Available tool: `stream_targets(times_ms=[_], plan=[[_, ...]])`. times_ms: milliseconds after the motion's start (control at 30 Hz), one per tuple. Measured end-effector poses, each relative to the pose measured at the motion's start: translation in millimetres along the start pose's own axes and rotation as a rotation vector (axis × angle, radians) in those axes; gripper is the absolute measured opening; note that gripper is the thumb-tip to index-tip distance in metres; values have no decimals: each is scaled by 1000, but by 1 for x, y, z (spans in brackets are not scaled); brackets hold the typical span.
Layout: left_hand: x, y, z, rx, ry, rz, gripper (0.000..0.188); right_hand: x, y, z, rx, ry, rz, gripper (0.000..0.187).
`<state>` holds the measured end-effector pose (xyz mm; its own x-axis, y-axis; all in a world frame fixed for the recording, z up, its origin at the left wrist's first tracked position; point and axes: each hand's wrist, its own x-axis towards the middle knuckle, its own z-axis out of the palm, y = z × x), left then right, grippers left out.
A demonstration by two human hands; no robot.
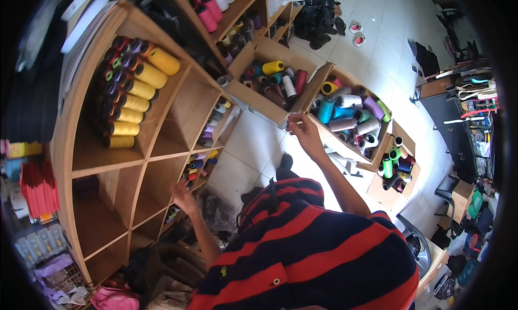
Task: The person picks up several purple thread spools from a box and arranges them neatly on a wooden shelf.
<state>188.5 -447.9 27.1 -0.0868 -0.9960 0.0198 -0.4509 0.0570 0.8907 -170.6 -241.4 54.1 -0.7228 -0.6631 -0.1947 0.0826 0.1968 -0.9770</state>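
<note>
My left hand (185,197) is held beside the wooden cubby shelf (144,157), its fingers loosely curled and apart, with nothing visible in them. Just behind it, small thread spools (192,170) fill a compartment. My right hand (305,133) is over the near corner of an open cardboard box (264,106), fingers bent and slightly apart. No spool shows in it, and whether its fingertips touch the box flap is unclear. Inside that box lie mixed thread spools, among them a yellow spool (273,67) and a white spool (288,86). Yellow thread cones (151,75) are stacked in the upper left compartment.
A second cardboard box (348,154) full of thread cones stands right of my right hand. Beyond it, green and dark spools (387,166) lie on flattened cardboard. Another shelf (237,15) holds pink and white cones. A chair (414,237) is behind my right side.
</note>
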Motion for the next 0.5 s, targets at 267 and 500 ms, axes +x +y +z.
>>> stream_targets(times_ms=[267,500], plan=[[49,99,204,-225,-582,42,24,40,2,-65,49,111,-39,22],[112,95,362,-28,-853,252,20,62,-10,-79,237,305,48,22]])
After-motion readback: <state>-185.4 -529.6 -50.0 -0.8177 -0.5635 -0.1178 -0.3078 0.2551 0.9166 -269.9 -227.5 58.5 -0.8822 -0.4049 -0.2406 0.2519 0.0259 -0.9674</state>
